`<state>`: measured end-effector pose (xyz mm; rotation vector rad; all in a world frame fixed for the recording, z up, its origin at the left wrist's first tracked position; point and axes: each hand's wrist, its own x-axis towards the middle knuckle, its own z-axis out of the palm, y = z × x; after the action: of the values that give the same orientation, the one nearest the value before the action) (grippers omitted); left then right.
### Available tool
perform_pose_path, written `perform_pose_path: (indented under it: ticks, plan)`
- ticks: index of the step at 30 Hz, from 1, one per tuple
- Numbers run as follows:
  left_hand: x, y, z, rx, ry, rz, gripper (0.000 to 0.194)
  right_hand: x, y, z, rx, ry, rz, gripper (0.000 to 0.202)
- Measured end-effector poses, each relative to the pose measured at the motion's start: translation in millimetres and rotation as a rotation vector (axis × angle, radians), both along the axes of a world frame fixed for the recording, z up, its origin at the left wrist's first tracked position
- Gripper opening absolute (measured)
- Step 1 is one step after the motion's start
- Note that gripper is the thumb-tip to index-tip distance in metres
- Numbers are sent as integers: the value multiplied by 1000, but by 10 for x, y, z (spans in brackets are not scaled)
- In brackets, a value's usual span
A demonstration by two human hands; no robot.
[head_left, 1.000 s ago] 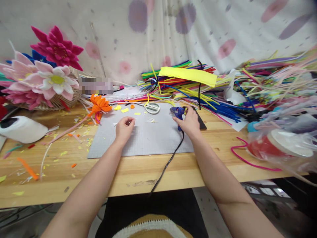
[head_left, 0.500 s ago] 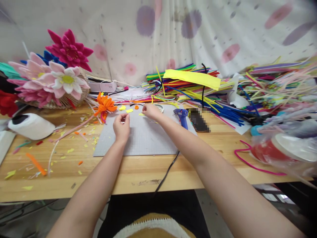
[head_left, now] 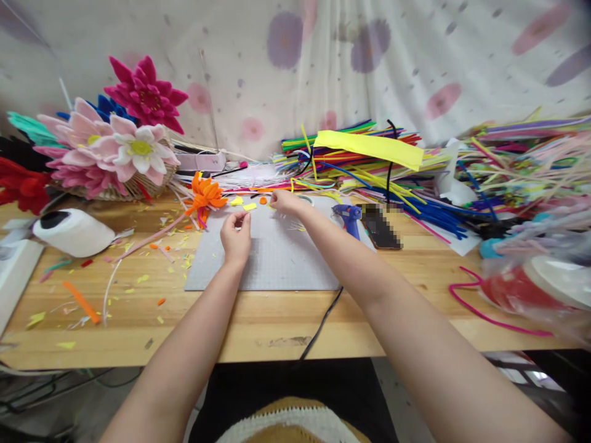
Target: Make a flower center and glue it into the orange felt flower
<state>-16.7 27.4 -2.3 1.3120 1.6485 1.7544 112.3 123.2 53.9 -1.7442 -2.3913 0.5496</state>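
Note:
Over the left part of the grey cutting mat (head_left: 272, 264), my left hand (head_left: 236, 237) has its thumb and fingertips pinched together. Whatever they hold, if anything, is too small to make out. My right hand (head_left: 287, 203) reaches to the back of the mat, its fingers closed and pointing down, with their tips partly hidden. Between and behind the hands lie a yellow felt piece (head_left: 250, 207), another yellow scrap (head_left: 237, 201) and a small orange disc (head_left: 263, 200). A few thin pale strands (head_left: 298, 226) show beside my right wrist.
A blue glue gun (head_left: 349, 216) and a phone (head_left: 379, 226) lie right of the mat. An orange fuzzy flower (head_left: 206, 195) sits at its back left. Pipe-cleaner bundles (head_left: 341, 166) line the back. A white thread cone (head_left: 76, 232) and scraps are left; a bagged red spool (head_left: 512, 286) is right.
The whole view has shifted slightly, so things appear further right. Both hands stay in nearly the same place over the mat, fingers still pinched.

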Motion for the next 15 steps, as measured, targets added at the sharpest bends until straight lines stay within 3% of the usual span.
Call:
perform_pose_path:
  ticks: [4, 7, 11, 15]
  plan:
    - [33, -23, 8, -45, 67, -68, 14, 234, -168, 40, 124, 266, -55, 13]
    - [83, -64, 25, -88, 140, -137, 13, 457, -367, -24, 164, 498, -99, 17]
    - [182, -130, 22, -131, 104, -202, 16, 654, -693, -212, 17, 786, -125, 17]
    - [275, -157, -13, -182, -53, -234, 17, 657, -892, -443, -154, 975, -158, 22]
